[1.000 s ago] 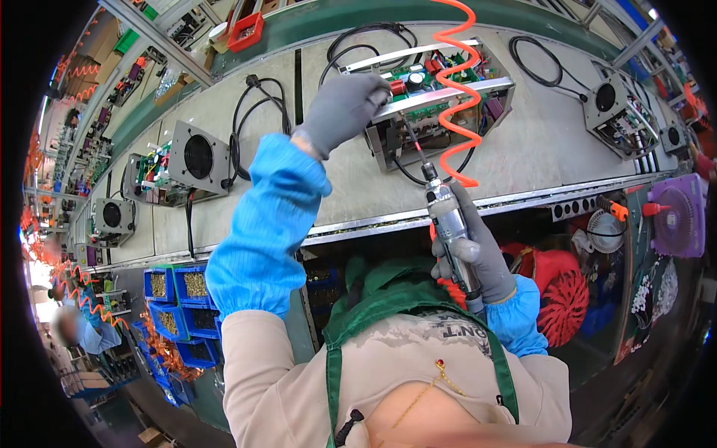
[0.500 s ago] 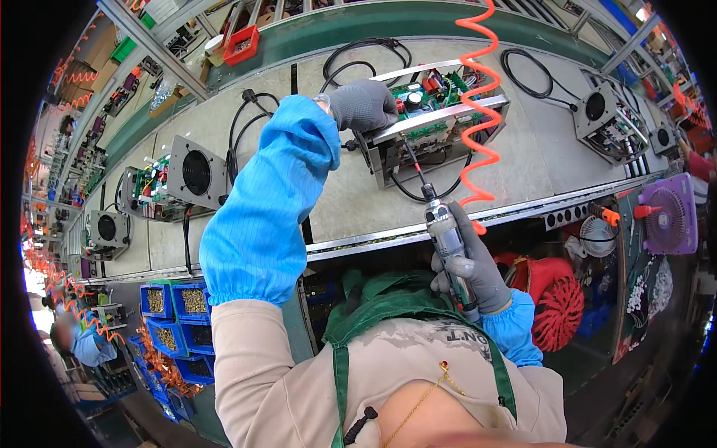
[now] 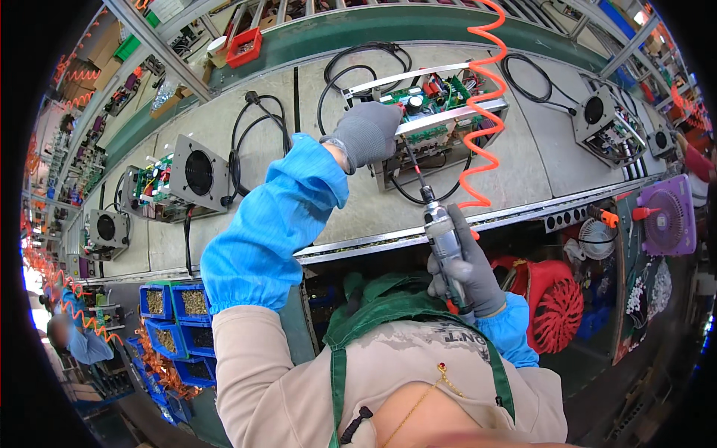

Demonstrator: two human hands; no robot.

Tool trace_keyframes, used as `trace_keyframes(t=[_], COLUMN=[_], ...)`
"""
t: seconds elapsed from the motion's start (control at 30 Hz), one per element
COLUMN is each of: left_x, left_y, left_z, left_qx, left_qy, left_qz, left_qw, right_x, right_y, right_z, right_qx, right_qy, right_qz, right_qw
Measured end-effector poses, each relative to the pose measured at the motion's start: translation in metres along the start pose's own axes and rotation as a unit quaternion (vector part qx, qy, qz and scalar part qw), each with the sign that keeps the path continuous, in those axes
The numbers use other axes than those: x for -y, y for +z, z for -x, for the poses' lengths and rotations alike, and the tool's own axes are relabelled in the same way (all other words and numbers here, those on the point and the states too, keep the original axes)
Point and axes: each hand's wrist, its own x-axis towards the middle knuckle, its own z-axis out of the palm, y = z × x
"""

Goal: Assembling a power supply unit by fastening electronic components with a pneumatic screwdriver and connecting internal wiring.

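In front of me on the bench sits a metal-framed electronic unit [image 3: 427, 118] with green circuit boards inside. My left hand [image 3: 366, 136], in a grey glove and blue sleeve, has its fingers closed on the unit's near left corner; its fingertips are partly hidden. In my right hand [image 3: 473, 273], also gloved, is an air screwdriver [image 3: 444, 243], held upright with its bit pointing away from me. The long bit's tip meets or nearly meets the front rail of the unit; I cannot tell which.
An orange coiled air hose [image 3: 482, 134] hangs over the unit's right side. Similar units with a fan [image 3: 199, 174] stand to the left, another [image 3: 601, 119] to the right. Black cables [image 3: 258, 123] lie on the bench. Blue bins [image 3: 196, 302] of small parts are at lower left, a purple fan [image 3: 666, 216] at right.
My left hand has come down toward me from the unit's top to its near left corner. The screwdriver is still at the front rail, shifted only slightly.
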Motion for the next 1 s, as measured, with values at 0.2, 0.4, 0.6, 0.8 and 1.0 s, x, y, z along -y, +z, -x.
trace_keyframes(t=[0.2,0.4,0.6,0.8,1.0], left_x=[-0.004,-0.006,-0.009,-0.012,-0.05], left_y=[-0.001,-0.003,0.01,0.001,0.043], left_z=[-0.001,-0.001,0.01,0.01,0.048], left_qx=[-0.012,0.024,-0.109,-0.051,-0.316], left_qy=[-0.007,0.0,0.032,0.018,0.212], left_qz=[-0.014,-0.015,0.061,0.076,-0.126], left_qw=[1.0,1.0,0.992,0.996,0.916], right_x=[-0.003,-0.003,0.003,0.003,0.015], right_y=[0.002,0.004,0.01,0.011,-0.013], right_z=[-0.003,-0.003,-0.001,-0.001,0.015], right_qx=[0.0,-0.006,-0.012,-0.023,0.007], right_qy=[-0.013,-0.016,-0.015,-0.013,-0.038], right_qz=[0.035,0.028,0.032,0.051,0.253], right_qw=[0.999,0.999,0.999,0.998,0.967])
